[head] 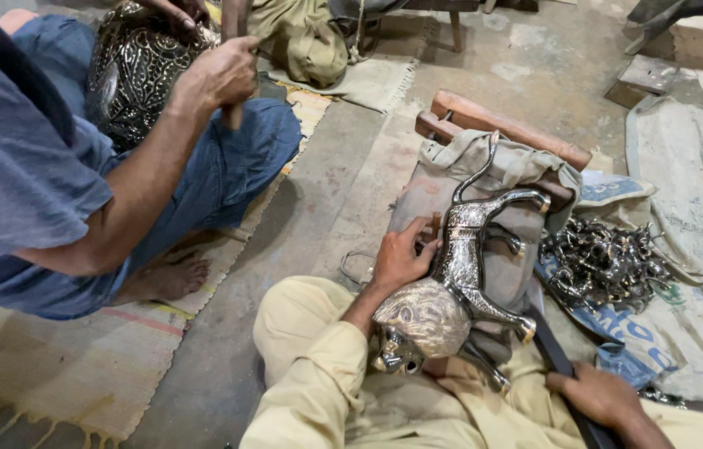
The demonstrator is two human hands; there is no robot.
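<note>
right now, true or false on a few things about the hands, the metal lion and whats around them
1. The left hand rests on the metal lion. True.
2. The right hand holds a hammer. False: it grips a dark flat strip.
3. The lion lies on a cloth-covered wooden stand. True.
4. The pile of metal parts sits left of the lion. False: it is on the right.
5. A co-worker's hand grips a wooden handle. True.
</note>
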